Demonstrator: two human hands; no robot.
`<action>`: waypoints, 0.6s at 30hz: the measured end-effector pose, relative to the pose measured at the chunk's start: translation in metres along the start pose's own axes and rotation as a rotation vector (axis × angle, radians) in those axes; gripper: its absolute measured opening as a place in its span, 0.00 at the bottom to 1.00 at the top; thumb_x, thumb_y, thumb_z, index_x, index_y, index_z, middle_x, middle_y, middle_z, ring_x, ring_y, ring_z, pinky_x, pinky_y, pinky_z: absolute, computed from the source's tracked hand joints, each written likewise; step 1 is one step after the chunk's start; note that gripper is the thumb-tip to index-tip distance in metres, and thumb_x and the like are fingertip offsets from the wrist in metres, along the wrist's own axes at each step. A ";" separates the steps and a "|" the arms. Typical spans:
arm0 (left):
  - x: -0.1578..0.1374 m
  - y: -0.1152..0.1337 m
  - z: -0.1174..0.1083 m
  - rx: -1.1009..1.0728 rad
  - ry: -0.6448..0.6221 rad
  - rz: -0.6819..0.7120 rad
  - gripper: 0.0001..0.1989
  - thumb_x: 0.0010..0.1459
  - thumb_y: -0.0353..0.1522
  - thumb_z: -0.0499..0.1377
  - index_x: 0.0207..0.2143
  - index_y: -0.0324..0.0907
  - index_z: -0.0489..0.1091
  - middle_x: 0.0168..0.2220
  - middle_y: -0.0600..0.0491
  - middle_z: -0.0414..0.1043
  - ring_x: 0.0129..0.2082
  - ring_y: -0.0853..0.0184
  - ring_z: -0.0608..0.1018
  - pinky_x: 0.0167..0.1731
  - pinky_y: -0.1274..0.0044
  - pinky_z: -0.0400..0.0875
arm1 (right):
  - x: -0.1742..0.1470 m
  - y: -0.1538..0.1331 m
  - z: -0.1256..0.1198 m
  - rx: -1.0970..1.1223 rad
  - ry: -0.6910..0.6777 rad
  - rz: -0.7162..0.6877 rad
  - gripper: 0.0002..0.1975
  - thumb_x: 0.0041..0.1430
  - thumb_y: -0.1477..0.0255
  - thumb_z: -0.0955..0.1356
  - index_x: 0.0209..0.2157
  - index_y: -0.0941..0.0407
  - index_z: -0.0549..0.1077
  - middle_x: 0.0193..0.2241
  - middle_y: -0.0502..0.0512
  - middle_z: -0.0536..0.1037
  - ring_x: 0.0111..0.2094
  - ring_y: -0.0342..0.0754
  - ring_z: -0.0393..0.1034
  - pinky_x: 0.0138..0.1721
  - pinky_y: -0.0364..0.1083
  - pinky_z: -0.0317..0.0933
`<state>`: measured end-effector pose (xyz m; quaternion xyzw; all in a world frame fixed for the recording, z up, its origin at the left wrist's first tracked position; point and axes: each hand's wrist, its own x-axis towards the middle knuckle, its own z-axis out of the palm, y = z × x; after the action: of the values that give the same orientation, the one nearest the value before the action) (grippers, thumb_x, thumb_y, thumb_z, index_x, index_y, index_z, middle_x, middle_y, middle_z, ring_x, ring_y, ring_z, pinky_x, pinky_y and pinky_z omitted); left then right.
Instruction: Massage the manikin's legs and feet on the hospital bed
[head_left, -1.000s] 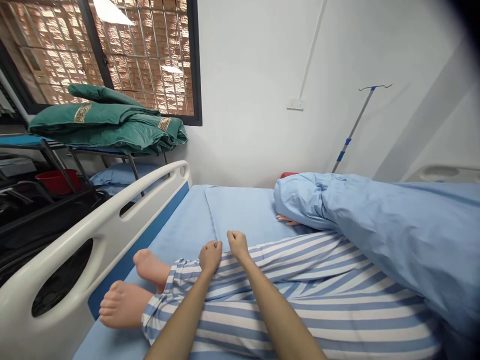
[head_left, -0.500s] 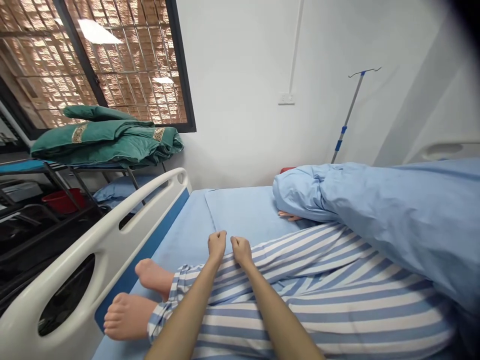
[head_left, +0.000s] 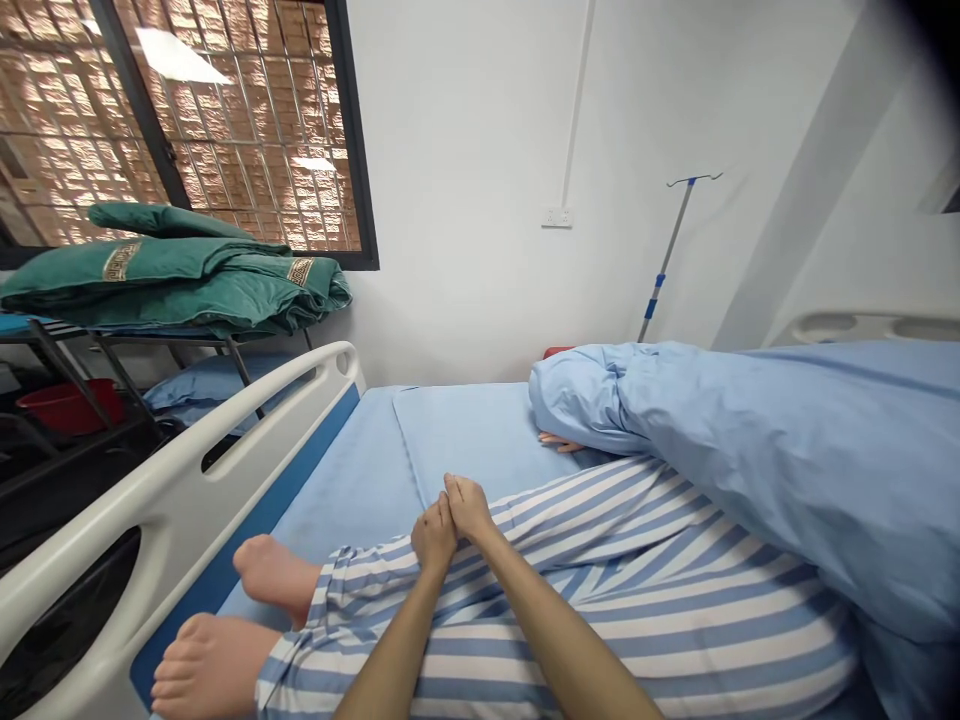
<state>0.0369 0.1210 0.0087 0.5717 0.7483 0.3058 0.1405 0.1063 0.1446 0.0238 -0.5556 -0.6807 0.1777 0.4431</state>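
Observation:
My left hand [head_left: 434,536] is curled into a loose fist above the lower legs of a lying figure. Against it rests my right hand [head_left: 468,508], closed too, slightly higher and to the right. The two touch, and nothing shows in either one. Below them are blue-and-white striped trousers [head_left: 645,610] on the figure's legs. Bare feet [head_left: 217,660], smooth and manikin-like, stick out at the left. A light blue quilt [head_left: 750,430] is folded back over the upper body. The fingers of the figure's hand [head_left: 560,442] peek out under its edge.
The bed's white footboard [head_left: 172,470] rises at the left. A blue sheet [head_left: 345,480] covers the mattress. Folded green bedding [head_left: 172,270] lies on a rack by the barred window [head_left: 247,110]. A drip pole [head_left: 667,260] stands near the wall, and a red basin [head_left: 75,405] sits lower left.
My two fists, apart before, have come together and now touch. The view has shifted slightly, so the bed and room appear further left.

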 end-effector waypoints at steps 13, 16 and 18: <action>0.001 0.008 -0.002 0.001 -0.032 0.063 0.26 0.54 0.42 0.36 0.27 0.42 0.70 0.31 0.48 0.72 0.30 0.66 0.71 0.27 0.78 0.56 | -0.026 0.023 -0.009 0.075 0.021 -0.010 0.21 0.58 0.64 0.50 0.20 0.57 0.63 0.16 0.49 0.65 0.20 0.40 0.57 0.23 0.40 0.48; 0.007 0.033 -0.006 -0.037 -0.063 0.105 0.24 0.54 0.40 0.37 0.23 0.41 0.69 0.27 0.50 0.72 0.26 0.69 0.69 0.23 0.79 0.54 | -0.023 0.022 -0.012 0.186 0.035 0.027 0.21 0.57 0.65 0.50 0.23 0.58 0.66 0.20 0.52 0.70 0.23 0.42 0.61 0.24 0.40 0.50; 0.010 0.049 -0.007 -0.082 -0.034 0.122 0.25 0.54 0.40 0.37 0.21 0.39 0.69 0.23 0.51 0.70 0.23 0.71 0.68 0.21 0.79 0.52 | -0.022 0.023 -0.014 0.286 0.049 0.055 0.20 0.57 0.66 0.51 0.24 0.58 0.67 0.22 0.53 0.71 0.24 0.43 0.62 0.25 0.40 0.52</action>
<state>0.0677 0.1361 0.0456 0.6152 0.6963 0.3346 0.1574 0.1314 0.1284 0.0056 -0.5093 -0.6219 0.2714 0.5293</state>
